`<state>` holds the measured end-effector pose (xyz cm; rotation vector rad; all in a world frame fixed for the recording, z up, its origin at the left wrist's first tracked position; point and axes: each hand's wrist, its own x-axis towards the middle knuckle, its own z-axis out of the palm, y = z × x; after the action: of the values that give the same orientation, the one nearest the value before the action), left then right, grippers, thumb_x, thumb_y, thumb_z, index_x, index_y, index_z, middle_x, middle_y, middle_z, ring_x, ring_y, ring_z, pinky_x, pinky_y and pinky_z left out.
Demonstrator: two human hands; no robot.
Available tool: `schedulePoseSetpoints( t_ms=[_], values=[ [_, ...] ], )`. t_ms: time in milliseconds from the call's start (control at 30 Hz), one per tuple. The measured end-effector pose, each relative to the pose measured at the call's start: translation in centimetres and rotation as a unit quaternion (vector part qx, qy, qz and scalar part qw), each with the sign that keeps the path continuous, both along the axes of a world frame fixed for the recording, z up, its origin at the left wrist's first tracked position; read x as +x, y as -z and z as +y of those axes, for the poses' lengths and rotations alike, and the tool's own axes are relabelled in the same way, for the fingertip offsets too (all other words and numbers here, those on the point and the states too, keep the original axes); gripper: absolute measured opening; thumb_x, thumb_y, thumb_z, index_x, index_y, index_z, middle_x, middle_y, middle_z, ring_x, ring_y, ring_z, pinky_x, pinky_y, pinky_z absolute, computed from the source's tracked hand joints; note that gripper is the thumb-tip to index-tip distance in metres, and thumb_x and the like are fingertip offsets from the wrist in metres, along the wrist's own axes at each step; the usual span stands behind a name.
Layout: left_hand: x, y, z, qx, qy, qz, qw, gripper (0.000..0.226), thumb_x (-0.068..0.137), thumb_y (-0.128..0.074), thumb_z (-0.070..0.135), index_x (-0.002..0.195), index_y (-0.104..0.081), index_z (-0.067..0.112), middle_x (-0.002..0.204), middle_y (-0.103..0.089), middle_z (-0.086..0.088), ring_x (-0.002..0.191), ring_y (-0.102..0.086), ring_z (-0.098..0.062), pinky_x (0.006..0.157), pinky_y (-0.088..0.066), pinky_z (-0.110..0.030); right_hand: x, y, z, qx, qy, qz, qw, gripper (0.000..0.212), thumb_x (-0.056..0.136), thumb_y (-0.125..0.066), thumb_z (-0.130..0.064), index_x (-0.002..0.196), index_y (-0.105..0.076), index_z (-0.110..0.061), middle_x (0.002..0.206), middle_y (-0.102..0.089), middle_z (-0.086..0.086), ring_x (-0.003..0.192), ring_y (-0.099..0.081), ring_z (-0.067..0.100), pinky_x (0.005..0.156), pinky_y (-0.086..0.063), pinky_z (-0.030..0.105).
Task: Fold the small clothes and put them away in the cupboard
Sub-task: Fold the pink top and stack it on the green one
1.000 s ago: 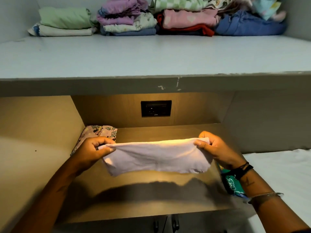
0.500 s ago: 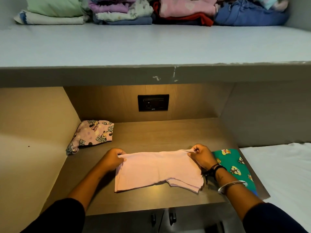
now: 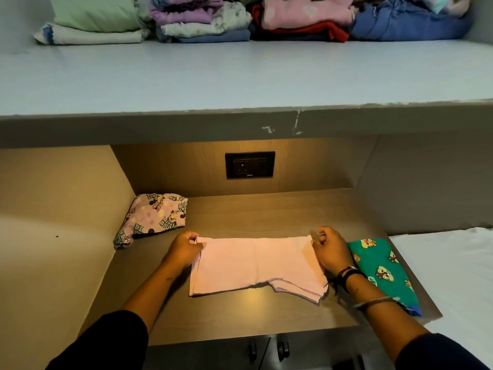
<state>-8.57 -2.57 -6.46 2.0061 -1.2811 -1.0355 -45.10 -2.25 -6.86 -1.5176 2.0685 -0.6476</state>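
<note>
Pink shorts [image 3: 256, 265] lie flat on the counter [image 3: 266, 217].
Left grip [image 3: 186, 248] pinches their 9 o'clock end and right grip [image 3: 329, 252] the 3 o'clock end; a green garment [image 3: 381, 268] lies just beyond.

Bedroom of a home, at a built-in cupboard [image 3: 53, 196]: folded children's clothes [image 3: 202, 20] piled on the grey upper shelf [image 3: 240, 76], cartoon-print garments [image 3: 157, 213] on the wooden lower shelf [image 3: 253, 214], a wall socket [image 3: 250, 165], white bed sheet [image 3: 448, 263] just beside.

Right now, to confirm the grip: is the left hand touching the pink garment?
Touching. The head view shows the left hand pinching the pink garment at its upper left corner.
</note>
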Motion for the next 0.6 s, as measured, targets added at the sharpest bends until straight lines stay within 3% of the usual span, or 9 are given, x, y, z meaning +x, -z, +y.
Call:
schedulePoseSetpoints(
  t_ms=[67,100,200,300,367,433,600],
  values=[
    [-0.2,0.3,0.0,0.013,-0.024,0.007,1.000,0.010,0.087,-0.071,0.014,0.094,-0.063,0.014,0.088,-0.064,-0.004,0.074,-0.057,-0.015,0.062,-0.044,-0.025,1.8,0.2,1.5,-0.048,-0.070,0.132,0.988,0.035,0.093,-0.053,-0.035,0.125,-0.054,-0.022,0.130,-0.056,0.003,0.118,-0.051,0.023,0.101,-0.045,0.042],
    [-0.1,0.4,-0.1,0.017,-0.030,0.010,0.999,0.009,0.086,-0.071,0.014,0.088,-0.063,0.015,0.084,-0.064,-0.005,0.071,-0.057,-0.015,0.060,-0.043,-0.024,3.3,0.3,2.5,-0.071,-0.127,0.156,0.977,0.042,0.091,-0.051,-0.040,0.130,-0.051,-0.023,0.135,-0.054,0.002,0.124,-0.047,0.022,0.105,-0.040,0.041],
    [-0.1,-0.1,-0.5,0.022,-0.038,0.035,0.998,0.015,0.086,-0.070,0.010,0.075,-0.059,0.011,0.070,-0.057,-0.006,0.062,-0.053,-0.017,0.058,-0.041,-0.023,9.6,0.5,5.5,-0.103,-0.299,0.147,0.937,0.059,0.087,-0.047,-0.052,0.137,-0.046,-0.022,0.149,-0.044,0.005,0.138,-0.037,0.026,0.115,-0.025,0.042],
    [0.0,-0.9,-0.8,0.034,-0.034,0.059,0.997,0.021,0.087,-0.067,0.008,0.069,-0.056,0.011,0.065,-0.056,-0.007,0.058,-0.052,-0.018,0.055,-0.040,-0.023,16.2,1.0,7.4,-0.119,-0.386,0.168,0.899,0.067,0.082,-0.044,-0.062,0.135,-0.044,-0.022,0.147,-0.044,0.007,0.135,-0.038,0.027,0.114,-0.026,0.047],
    [0.1,-1.2,-0.9,0.040,-0.031,0.065,0.997,0.017,0.087,-0.067,0.007,0.073,-0.057,0.009,0.067,-0.059,-0.010,0.059,-0.054,-0.020,0.054,-0.043,-0.024,20.2,1.5,8.1,-0.134,-0.391,0.185,0.892,0.061,0.081,-0.045,-0.065,0.121,-0.050,-0.018,0.126,-0.056,0.008,0.114,-0.050,0.028,0.099,-0.041,0.047],
    [0.1,-1.5,-0.8,0.051,-0.028,0.066,0.996,0.012,0.087,-0.067,0.008,0.079,-0.058,0.007,0.071,-0.061,-0.013,0.061,-0.058,-0.023,0.053,-0.047,-0.025,23.2,2.0,8.6,-0.126,-0.365,0.191,0.902,0.055,0.083,-0.048,-0.064,0.108,-0.052,-0.016,0.104,-0.058,0.008,0.094,-0.054,0.027,0.082,-0.045,0.042],
    [0.0,-2.3,-0.8,0.055,-0.016,0.054,0.997,0.013,0.087,-0.066,0.006,0.080,-0.056,0.005,0.064,-0.060,-0.015,0.047,-0.056,-0.024,0.046,-0.051,-0.026,26.1,2.4,8.2,-0.107,-0.290,0.190,0.932,0.033,0.093,-0.053,-0.038,0.114,-0.055,-0.012,0.106,-0.063,0.012,0.094,-0.057,0.030,0.082,-0.046,0.042]
  ],
)
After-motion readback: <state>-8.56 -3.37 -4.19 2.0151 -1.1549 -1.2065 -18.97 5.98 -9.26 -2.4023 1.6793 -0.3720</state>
